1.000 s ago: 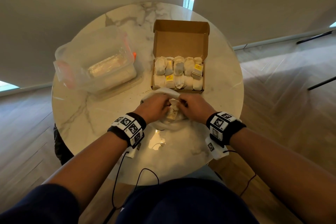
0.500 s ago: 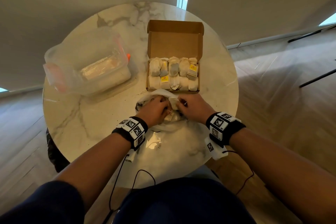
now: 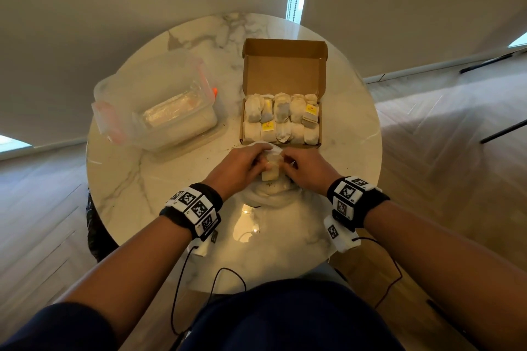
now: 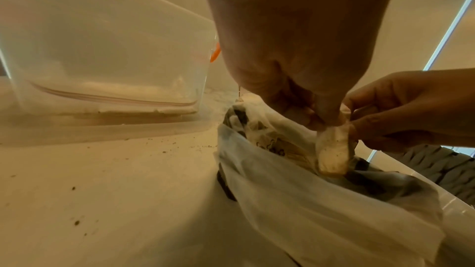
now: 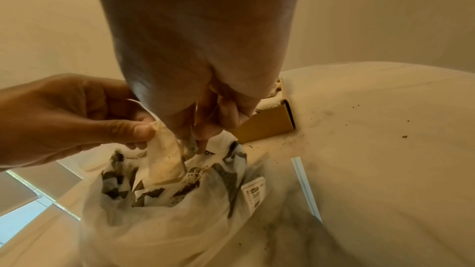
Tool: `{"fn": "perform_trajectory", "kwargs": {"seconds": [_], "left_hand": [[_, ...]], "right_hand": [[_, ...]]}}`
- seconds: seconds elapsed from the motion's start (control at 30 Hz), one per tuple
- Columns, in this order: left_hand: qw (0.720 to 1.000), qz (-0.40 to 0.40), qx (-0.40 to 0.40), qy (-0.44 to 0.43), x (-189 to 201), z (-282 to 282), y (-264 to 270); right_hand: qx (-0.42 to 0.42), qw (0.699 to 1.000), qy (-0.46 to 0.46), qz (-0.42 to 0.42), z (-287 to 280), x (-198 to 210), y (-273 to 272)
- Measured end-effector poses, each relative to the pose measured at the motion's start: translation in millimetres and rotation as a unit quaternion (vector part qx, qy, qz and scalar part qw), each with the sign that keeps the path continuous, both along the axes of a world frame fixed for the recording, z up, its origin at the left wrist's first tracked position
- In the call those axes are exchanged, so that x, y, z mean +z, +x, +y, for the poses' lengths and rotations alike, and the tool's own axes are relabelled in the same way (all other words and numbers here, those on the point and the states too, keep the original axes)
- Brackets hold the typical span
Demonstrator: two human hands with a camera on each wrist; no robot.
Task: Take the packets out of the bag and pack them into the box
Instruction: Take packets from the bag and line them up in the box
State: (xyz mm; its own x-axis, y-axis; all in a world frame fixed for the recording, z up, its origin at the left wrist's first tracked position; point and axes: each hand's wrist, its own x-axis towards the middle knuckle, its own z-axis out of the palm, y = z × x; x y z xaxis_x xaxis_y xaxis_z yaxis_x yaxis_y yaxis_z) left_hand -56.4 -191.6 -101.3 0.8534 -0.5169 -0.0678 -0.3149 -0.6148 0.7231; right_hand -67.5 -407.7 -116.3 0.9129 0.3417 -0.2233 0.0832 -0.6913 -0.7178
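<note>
A cardboard box (image 3: 281,120) on the round table (image 3: 159,179) already holds two nearly full rows of packets. Just in front of it, the left hand (image 3: 238,164) and right hand (image 3: 306,168) together pinch one more packet (image 3: 270,172) above the open white bag (image 3: 268,198). How many remain inside is unclear.

A pale tea bag (image 3: 270,173) hung above the crumpled white plastic bag's (image 3: 268,198) open mouth. Just behind, the open cardboard box (image 3: 283,71) lay flat, two rows of tea bags (image 3: 282,120) filling its tray.
</note>
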Motion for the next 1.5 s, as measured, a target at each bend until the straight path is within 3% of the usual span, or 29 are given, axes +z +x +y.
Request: {"fn": "perform_trajectory", "kwargs": {"seconds": [0.2, 0.43, 0.7, 0.93, 1.07, 1.23, 1.37, 1.5], "left_hand": [[0.997, -0.069, -0.017, -0.005, 10, 2, -4], [0.997, -0.075, 0.000, 0.017, 6, -4, 2], [0.994, -0.104, 0.038, -0.018, 18, -24, 22], [0.995, -0.060, 0.085, -0.007, 13, -31, 38], [0.997, -0.051, 0.056, 0.017, -7, -31, 41], [0.999, -0.025, 0.024, 0.020, -25, -31, 44], [0.999, -0.036, 0.033, 0.019, -32, -28, 43], [0.998, -0.039, 0.038, 0.044, -38, -27, 45]], "right_hand": [[-0.002, 1.000, 0.021, -0.002, 6, 10, -6], [0.014, 0.998, 0.044, 0.030, 10, 21, -5], [-0.019, 0.997, 0.046, -0.050, 3, 24, 17], [-0.064, 0.997, -0.006, -0.049, -18, 17, 59], [-0.078, 0.995, -0.034, -0.041, -23, 7, 80], [-0.168, 0.984, -0.009, -0.051, -25, 2, 90], [-0.108, 0.990, -0.006, -0.093, -25, -7, 81], [-0.043, 0.985, -0.122, -0.112, -30, -17, 80]]}}
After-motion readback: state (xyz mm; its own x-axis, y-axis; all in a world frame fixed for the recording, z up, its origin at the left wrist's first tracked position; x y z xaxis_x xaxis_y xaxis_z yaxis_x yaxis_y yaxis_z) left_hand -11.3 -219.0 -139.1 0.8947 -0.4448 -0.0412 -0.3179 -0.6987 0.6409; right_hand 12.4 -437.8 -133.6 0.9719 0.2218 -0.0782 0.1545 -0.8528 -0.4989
